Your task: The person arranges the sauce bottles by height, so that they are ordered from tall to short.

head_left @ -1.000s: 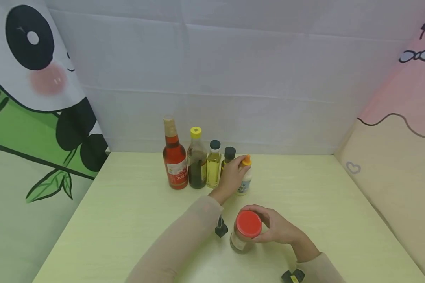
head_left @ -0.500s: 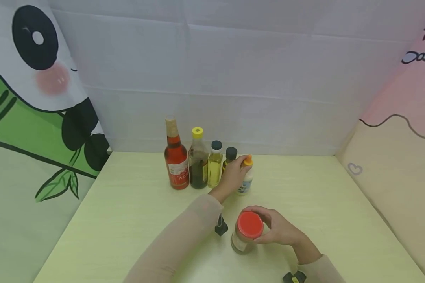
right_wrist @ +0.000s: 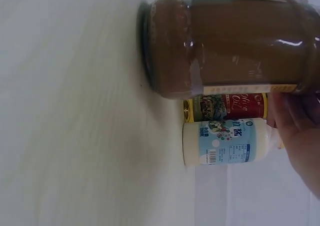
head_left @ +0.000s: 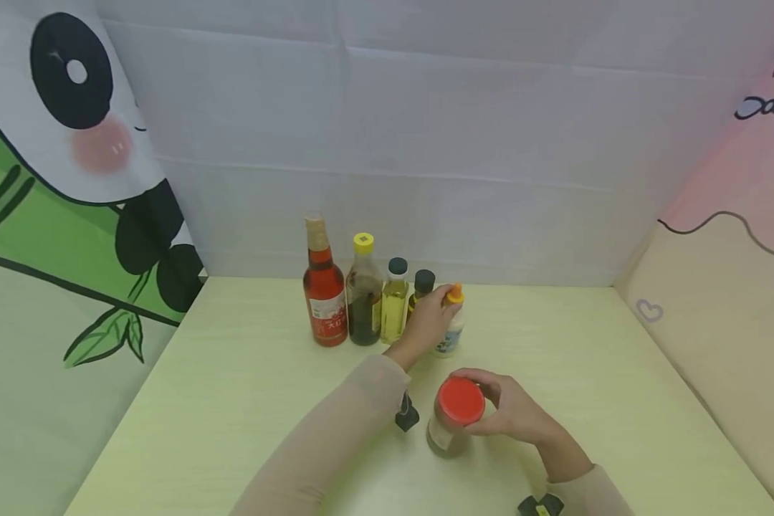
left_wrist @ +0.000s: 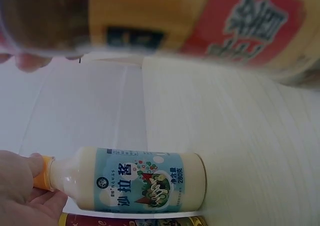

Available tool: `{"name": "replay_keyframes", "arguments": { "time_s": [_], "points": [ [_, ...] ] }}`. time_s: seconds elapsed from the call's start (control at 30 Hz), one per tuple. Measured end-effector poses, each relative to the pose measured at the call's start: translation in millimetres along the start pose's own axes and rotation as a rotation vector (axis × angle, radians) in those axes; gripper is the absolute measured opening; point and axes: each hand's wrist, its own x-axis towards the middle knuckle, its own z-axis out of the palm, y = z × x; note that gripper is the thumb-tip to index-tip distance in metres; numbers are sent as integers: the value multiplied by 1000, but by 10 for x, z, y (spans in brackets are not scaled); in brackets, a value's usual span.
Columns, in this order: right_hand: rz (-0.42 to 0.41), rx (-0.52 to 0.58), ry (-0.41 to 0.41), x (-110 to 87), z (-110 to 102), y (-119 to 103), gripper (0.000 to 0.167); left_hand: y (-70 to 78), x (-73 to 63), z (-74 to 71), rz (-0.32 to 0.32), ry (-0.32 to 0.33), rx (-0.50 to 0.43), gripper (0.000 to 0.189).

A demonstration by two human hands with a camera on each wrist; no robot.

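Observation:
My left hand (head_left: pixel 428 319) pinches the orange cap of a white salad dressing bottle (head_left: pixel 450 338), which stands upright at the right end of a row of bottles. In the left wrist view, its blue label (left_wrist: pixel 145 181) faces the camera. Nearer the front, my right hand (head_left: pixel 512 408) grips a jar of brown sauce (head_left: pixel 446 436) close under its red lid (head_left: pixel 461 400), thumb on one side and fingers on the other. The jar (right_wrist: pixel 240 41) fills much of the right wrist view, its base close over the table.
Left of the dressing stand a tall red bottle (head_left: pixel 325 304), a yellow-capped dark bottle (head_left: pixel 364 304), a yellow oil bottle (head_left: pixel 395 308) and a black-capped bottle (head_left: pixel 424 281), partly hidden by my left hand. A white cloth wall (head_left: pixel 477 143) rises behind the table (head_left: pixel 232 401).
My right hand and the jar have shifted slightly up and to the right in the head view. My left hand stays at the dressing's cap. The head view has drifted a little.

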Motion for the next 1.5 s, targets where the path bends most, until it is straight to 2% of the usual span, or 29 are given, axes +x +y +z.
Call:
{"name": "replay_keyframes", "arguments": {
  "time_s": [0.13, 0.53, 0.93, 1.5],
  "points": [
    [44, -21, 73, 9, -63, -22, 61, 16, 2, 11, -9, -2, 4, 44],
    [253, -61, 314, 159, -301, -81, 67, -5, 21, 31, -2, 21, 19, 42],
    [368, -75, 486, 380, -462, 11, 74, -30, 17, 38, -3, 14, -6, 43],
    [402, -34, 616, 601, -591, 103, 74, 72, -33, 28, 12, 42, -5, 41]
  ]
}}
